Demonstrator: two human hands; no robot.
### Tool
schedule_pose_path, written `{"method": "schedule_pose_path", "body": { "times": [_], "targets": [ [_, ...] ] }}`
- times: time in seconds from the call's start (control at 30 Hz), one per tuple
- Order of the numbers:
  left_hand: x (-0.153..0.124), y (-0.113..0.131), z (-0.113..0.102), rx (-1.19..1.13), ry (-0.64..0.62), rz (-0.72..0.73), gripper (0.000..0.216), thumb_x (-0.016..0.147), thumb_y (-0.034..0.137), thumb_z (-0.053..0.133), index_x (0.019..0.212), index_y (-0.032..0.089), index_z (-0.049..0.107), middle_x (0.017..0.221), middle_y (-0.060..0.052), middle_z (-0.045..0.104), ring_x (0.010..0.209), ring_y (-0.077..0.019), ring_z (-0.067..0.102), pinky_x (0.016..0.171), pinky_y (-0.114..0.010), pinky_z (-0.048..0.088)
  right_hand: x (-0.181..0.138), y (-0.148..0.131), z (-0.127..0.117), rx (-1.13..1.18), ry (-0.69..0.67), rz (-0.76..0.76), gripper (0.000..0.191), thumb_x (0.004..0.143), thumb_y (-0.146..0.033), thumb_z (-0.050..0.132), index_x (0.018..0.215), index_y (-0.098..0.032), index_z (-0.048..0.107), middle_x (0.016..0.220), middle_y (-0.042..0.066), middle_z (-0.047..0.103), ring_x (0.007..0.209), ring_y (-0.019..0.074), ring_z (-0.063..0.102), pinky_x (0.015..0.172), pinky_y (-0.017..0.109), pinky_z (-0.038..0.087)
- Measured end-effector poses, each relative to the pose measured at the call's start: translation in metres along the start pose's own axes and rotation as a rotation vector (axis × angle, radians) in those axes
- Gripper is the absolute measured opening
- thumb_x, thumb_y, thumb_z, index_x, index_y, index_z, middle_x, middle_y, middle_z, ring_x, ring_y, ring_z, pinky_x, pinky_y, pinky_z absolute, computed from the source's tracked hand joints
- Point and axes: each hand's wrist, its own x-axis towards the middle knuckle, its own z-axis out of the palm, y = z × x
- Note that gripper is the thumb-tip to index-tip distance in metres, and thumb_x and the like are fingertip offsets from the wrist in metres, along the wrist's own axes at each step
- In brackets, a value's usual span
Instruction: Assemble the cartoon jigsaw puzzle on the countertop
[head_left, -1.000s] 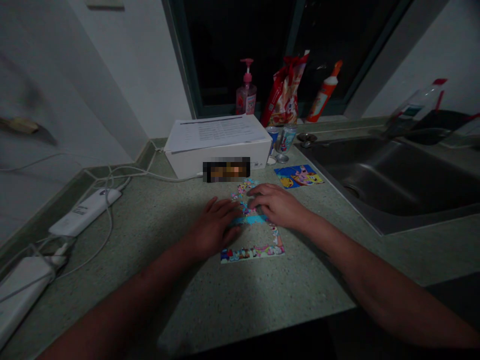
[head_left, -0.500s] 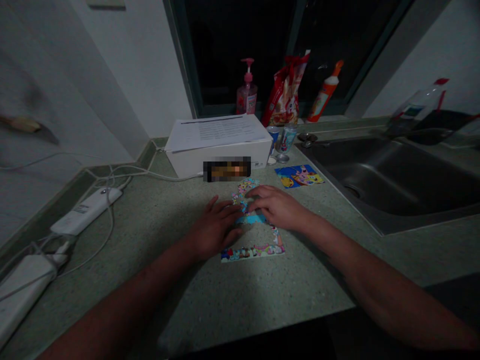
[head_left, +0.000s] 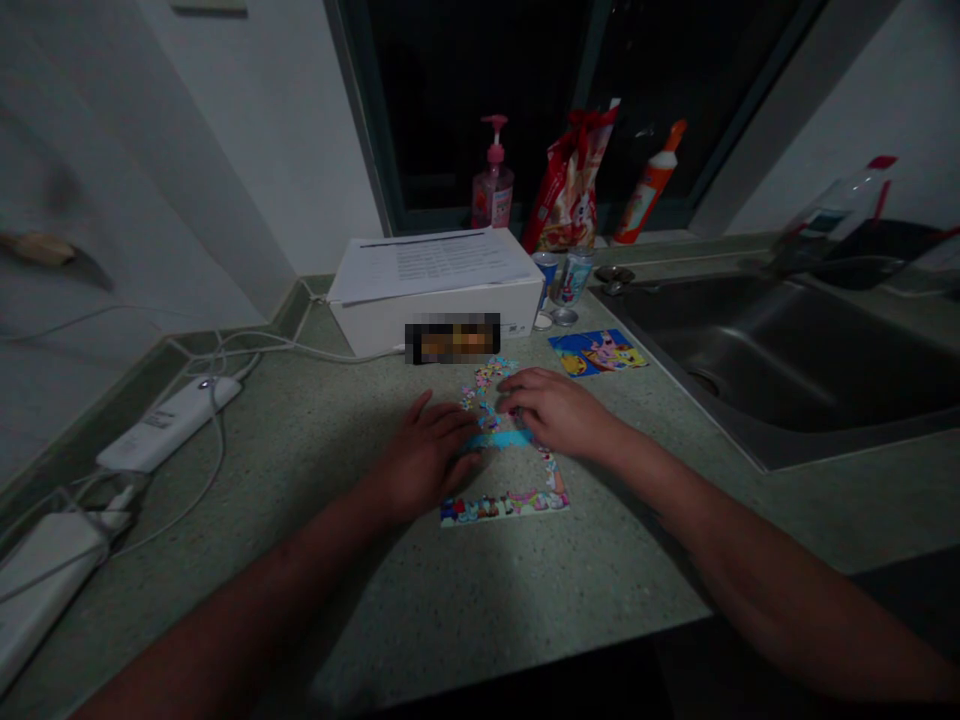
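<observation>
A partly joined jigsaw border lies flat on the counter, its bottom row [head_left: 506,507] nearest me and a light-blue strip [head_left: 502,439] across its top. Beyond the strip is a small heap of loose puzzle pieces [head_left: 491,373]. My left hand [head_left: 427,462] rests at the border's left side, fingers spread and holding nothing; it covers part of that side. My right hand [head_left: 559,408] is over the right end of the strip, beside the loose pieces. Its fingers are bent and close together, with a small pinkish puzzle piece [head_left: 514,412] at the fingertips.
A blue cartoon picture card [head_left: 598,352] lies to the right, near the steel sink [head_left: 750,440]. Behind the pieces stand a white box [head_left: 442,305] and small cans [head_left: 576,277]. Power strips [head_left: 169,425] with white cables lie at left. A pump bottle [head_left: 493,195] stands by the window.
My right hand's fingers have drawn closer together and lifted slightly, and a pinkish piece now shows under them. My left fingers have shifted slightly left, off the loose pieces.
</observation>
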Motion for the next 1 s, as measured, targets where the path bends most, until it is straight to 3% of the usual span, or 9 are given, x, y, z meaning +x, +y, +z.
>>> {"method": "schedule_pose_path", "body": {
  "times": [0.27, 0.6, 0.77, 1.0],
  "targets": [
    [-0.0003, -0.0001, 0.0009, 0.042, 0.071, -0.053, 0.028, 0.103, 0.032, 0.059, 0.126, 0.024, 0.071, 0.129, -0.006, 0.075, 0.129, -0.0280, 0.062, 0.130, -0.063, 0.019, -0.0006, 0.0041, -0.0028, -0.083, -0.012, 0.107, 0.021, 0.093, -0.012, 0.060, 0.100, -0.020, 0.078, 0.101, 0.011, 0.073, 0.103, 0.0276, 0.067, 0.094, 0.043, 0.054],
    [-0.0001, -0.0046, 0.0033, 0.046, 0.140, -0.131, 0.020, 0.103, 0.029, 0.057, 0.115, 0.024, 0.072, 0.120, -0.005, 0.076, 0.119, -0.0255, 0.065, 0.128, -0.061, 0.021, -0.0022, 0.0039, -0.0038, -0.092, -0.023, 0.157, 0.018, 0.092, -0.013, 0.061, 0.088, -0.023, 0.076, 0.091, 0.009, 0.073, 0.094, 0.0274, 0.068, 0.085, 0.042, 0.054],
    [0.0009, -0.0037, 0.0022, 0.047, 0.133, -0.166, 0.019, 0.104, 0.029, 0.057, 0.113, 0.024, 0.073, 0.118, -0.004, 0.077, 0.118, -0.0260, 0.066, 0.128, -0.062, 0.021, -0.0026, 0.0013, -0.0051, -0.088, -0.028, 0.198, 0.006, 0.091, -0.023, 0.071, 0.089, -0.023, 0.077, 0.094, 0.009, 0.074, 0.098, 0.0273, 0.069, 0.085, 0.040, 0.055],
    [0.0011, -0.0032, 0.0009, 0.047, 0.134, -0.178, 0.018, 0.103, 0.029, 0.057, 0.111, 0.024, 0.073, 0.117, -0.004, 0.077, 0.116, -0.0258, 0.066, 0.128, -0.062, 0.020, -0.0010, 0.0006, -0.0032, -0.083, -0.059, 0.202, 0.008, 0.091, -0.028, 0.076, 0.095, -0.022, 0.078, 0.099, 0.011, 0.076, 0.107, 0.0307, 0.070, 0.091, 0.044, 0.056]
  ]
}}
